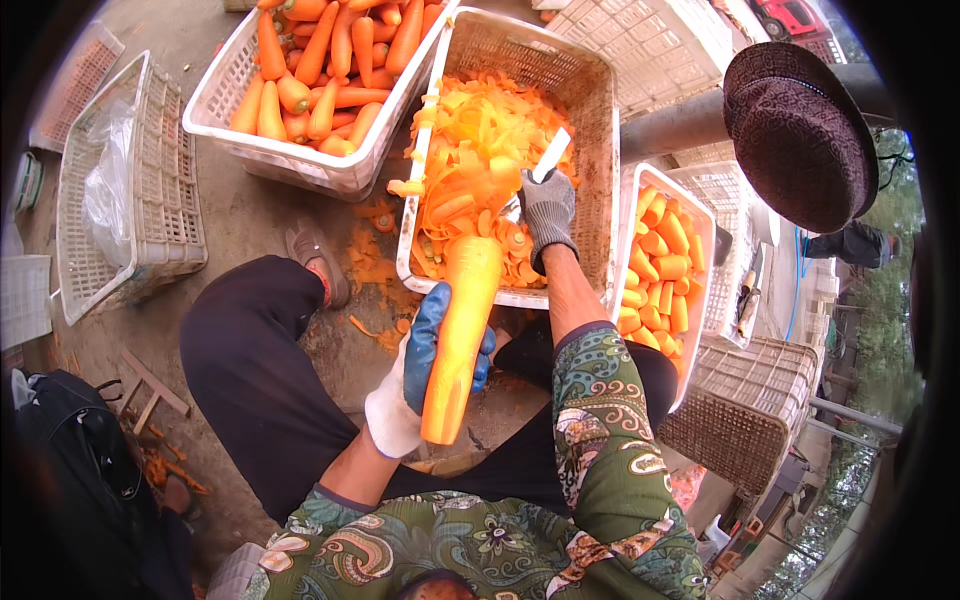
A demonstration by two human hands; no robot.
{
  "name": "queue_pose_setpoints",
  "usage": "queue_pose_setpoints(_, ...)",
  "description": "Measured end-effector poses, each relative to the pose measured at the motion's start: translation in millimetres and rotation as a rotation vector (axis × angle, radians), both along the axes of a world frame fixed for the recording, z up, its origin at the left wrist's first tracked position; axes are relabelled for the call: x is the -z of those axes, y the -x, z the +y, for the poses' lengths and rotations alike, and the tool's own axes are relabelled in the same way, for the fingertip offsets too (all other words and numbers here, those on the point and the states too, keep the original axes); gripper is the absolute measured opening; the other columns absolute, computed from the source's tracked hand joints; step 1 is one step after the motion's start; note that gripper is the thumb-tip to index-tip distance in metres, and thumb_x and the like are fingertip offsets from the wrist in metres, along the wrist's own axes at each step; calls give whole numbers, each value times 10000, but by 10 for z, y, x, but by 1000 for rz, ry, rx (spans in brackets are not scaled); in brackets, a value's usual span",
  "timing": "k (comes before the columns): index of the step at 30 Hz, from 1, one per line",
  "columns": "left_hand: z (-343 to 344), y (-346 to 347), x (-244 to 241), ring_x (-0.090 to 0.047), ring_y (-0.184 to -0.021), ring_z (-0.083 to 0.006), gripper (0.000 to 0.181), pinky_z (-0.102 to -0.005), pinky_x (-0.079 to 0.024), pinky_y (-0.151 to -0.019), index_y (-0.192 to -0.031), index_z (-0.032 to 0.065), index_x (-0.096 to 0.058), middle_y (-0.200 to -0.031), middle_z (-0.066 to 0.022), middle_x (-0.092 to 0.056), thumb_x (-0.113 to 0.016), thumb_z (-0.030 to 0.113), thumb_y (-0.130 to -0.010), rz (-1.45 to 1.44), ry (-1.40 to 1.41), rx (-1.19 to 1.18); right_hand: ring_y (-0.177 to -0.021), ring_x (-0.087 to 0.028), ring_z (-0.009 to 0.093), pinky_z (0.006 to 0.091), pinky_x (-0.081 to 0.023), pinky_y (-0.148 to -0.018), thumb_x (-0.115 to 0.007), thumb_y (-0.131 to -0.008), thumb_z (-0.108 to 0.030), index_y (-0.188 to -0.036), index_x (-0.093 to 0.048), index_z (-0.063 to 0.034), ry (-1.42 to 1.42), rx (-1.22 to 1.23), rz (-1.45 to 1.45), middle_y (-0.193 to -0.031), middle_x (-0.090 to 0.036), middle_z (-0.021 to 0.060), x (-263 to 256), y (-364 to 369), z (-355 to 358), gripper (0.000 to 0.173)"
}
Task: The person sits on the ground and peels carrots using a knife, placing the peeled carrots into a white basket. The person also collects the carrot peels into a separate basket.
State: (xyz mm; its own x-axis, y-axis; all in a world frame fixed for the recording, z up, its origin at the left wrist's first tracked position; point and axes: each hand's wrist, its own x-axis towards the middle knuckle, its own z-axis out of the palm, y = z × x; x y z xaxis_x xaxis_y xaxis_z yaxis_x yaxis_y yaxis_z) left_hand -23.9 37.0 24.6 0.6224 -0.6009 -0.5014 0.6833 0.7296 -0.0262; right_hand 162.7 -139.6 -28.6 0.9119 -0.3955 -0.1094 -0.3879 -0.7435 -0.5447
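My left hand (426,367), in a white glove with a blue coated palm, grips a large carrot (466,330). Most of the carrot's surface looks pale and peeled; darker orange strips show at the end nearer me. Its far end points over a white plastic crate (510,300) heaped with carrot peelings (480,142). In a grey knit glove, my right hand (549,206) holds a tool with a white handle (553,154), seemingly a peeler, above the peelings. Its metal part (511,208) is partly hidden and lies just beyond the carrot.
A crate of whole carrots (322,82) stands at the far left. On the right, a crate holds cut, peeled carrot pieces (660,262). A dark hat (802,135) hangs by a metal pole (667,127). A crate with clear plastic (112,195) sits left; another person's dark-clothed leg (150,555) is lower left.
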Motion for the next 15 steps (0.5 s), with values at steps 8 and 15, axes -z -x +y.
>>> queue_pose_setpoints(8,103,-79,-48,-605,-617,-155,434,-271,-511,-522,-1131,77,-548,-848,-81,-630,-515,454,-919,-106,-176,-100,-510,-464,79,247,-364,-469,-704,-817,-228,-762,-580,-38,-801,98,-313,-601,-526,-17,-836,590,211,233)
queue_pose_setpoints(15,50,22,-227,-593,-599,-154,384,-269,-492,-506,-1139,78,-533,-844,-71,-621,-574,382,-907,-103,-139,60,-534,-550,114,295,-441,-527,-679,-805,-180,-768,-560,12,-484,-221,-402,-595,-586,69,-401,480,234,229)
